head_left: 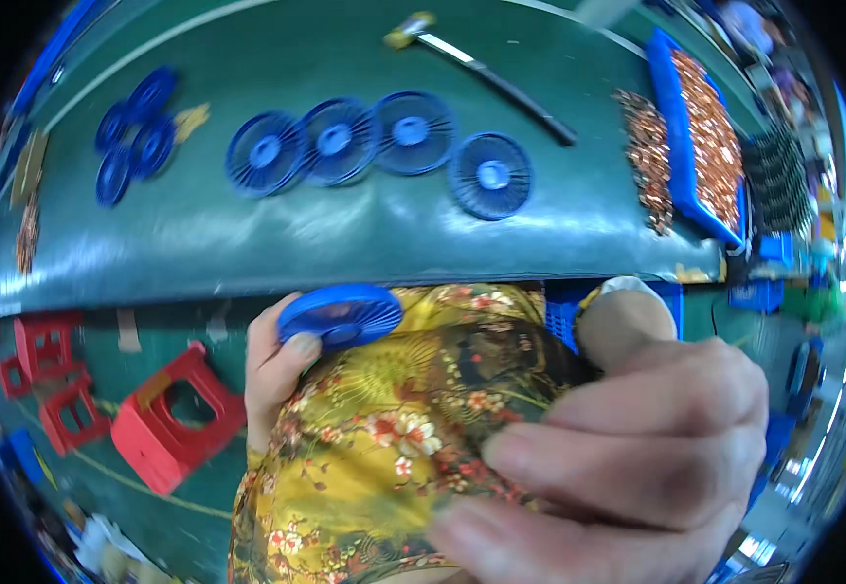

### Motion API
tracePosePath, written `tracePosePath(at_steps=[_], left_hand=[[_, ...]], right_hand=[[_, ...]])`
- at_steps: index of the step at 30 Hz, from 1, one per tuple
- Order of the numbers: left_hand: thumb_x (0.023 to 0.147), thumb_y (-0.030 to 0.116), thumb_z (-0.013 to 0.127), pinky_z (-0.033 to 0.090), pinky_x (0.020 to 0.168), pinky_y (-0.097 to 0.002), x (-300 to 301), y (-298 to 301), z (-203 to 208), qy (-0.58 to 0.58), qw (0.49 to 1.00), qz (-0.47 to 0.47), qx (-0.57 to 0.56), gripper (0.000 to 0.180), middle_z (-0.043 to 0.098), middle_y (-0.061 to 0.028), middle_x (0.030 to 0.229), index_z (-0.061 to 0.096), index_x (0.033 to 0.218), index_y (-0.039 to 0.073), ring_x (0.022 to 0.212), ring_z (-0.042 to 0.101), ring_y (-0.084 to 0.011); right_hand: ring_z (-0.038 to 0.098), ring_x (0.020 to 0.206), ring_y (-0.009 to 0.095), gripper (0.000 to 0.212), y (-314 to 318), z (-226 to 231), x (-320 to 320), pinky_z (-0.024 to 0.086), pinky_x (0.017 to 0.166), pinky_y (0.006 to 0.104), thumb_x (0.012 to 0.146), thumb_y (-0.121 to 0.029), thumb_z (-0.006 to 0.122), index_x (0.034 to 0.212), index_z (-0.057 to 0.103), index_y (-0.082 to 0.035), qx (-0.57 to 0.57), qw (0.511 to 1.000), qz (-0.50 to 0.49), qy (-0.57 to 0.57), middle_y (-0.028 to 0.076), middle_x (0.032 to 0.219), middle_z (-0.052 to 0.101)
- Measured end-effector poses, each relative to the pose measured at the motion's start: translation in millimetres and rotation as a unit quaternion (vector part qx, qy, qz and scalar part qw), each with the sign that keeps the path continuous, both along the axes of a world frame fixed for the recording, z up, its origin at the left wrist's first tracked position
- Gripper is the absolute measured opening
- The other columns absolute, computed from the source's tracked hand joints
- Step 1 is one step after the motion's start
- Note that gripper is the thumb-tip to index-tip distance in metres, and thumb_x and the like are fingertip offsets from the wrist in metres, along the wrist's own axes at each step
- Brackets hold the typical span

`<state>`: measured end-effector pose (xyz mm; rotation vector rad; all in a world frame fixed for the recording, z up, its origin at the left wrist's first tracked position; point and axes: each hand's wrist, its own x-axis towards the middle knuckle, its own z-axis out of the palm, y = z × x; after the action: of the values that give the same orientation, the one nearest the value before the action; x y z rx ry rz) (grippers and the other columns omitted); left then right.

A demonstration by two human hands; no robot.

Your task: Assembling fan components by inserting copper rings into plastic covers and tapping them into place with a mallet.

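My left hand (279, 360) grips a round blue slotted plastic disc (345, 316), like a small fan grille, by its left edge. The disc is tilted above my lap, just off the table's near edge. Close to the camera at lower right is my right hand (627, 467). Its fingers are bent and spread apart, blurred at the tips, with nothing visible between them. A rounded tan shape with a pale top adjoins it; I cannot make out what it is. On the table lie matching discs: three overlap in a row (335, 141), and another (492, 175) sits apart to their right.
Several blue discs (136, 136) are piled at far left. A mallet (486, 76) with a yellow head lies at the back of the green table (345, 234). Copper-coloured pieces (647, 161) lie beside a blue tray (681, 146) of them. Red stools (180, 419) stand at lower left.
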<state>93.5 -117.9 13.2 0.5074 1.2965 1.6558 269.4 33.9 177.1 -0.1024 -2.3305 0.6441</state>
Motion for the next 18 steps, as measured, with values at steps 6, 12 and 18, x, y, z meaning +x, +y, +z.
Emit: tracePosePath(at_steps=[6, 12, 18], left_hand=[[0.089, 0.028, 0.061, 0.046, 0.091, -0.0356, -9.0, 43.6, -12.8, -0.028, 0.995, -0.008, 0.092, 0.041, 0.063, -0.0133, 0.107, 0.056, 0.113, -0.005, 0.099, 0.061, -0.0219], [0.092, 0.02, 0.054, 0.046, 0.086, -0.0289, -2.8, 92.7, 19.7, 0.051, 0.991, -0.124, 0.009, 0.035, 0.063, -0.0098, 0.104, 0.056, 0.114, -0.007, 0.094, 0.059, -0.0138], [0.091, 0.029, 0.06, 0.046, 0.07, -0.0302, 20.9, 160.2, 43.5, 0.207, 0.919, -0.335, -0.022, 0.032, 0.061, -0.0103, 0.084, 0.061, 0.105, 0.0, 0.08, 0.058, -0.013]], right_hand=[[0.064, 0.066, 0.022, 0.017, 104.1, -74.8, -16.3, 0.051, 0.058, 0.0306, 0.077, -0.004, 0.063, 0.093, 0.067, -0.002, 0.029, 0.998, 0.044, -0.027, 0.011, 0.084, 0.067], [0.062, 0.085, 0.036, 0.021, 245.8, -164.2, 36.9, 0.05, 0.076, 0.0428, 0.084, -0.022, 0.062, 0.096, 0.067, -0.006, 0.061, 0.854, -0.484, -0.18, 0.017, 0.093, 0.063], [0.055, 0.099, 0.028, 0.02, 292.8, -182.0, 21.3, 0.043, 0.084, 0.0471, 0.084, -0.025, 0.059, 0.087, 0.069, -0.008, 0.197, 0.758, -0.546, -0.297, 0.009, 0.097, 0.061]])
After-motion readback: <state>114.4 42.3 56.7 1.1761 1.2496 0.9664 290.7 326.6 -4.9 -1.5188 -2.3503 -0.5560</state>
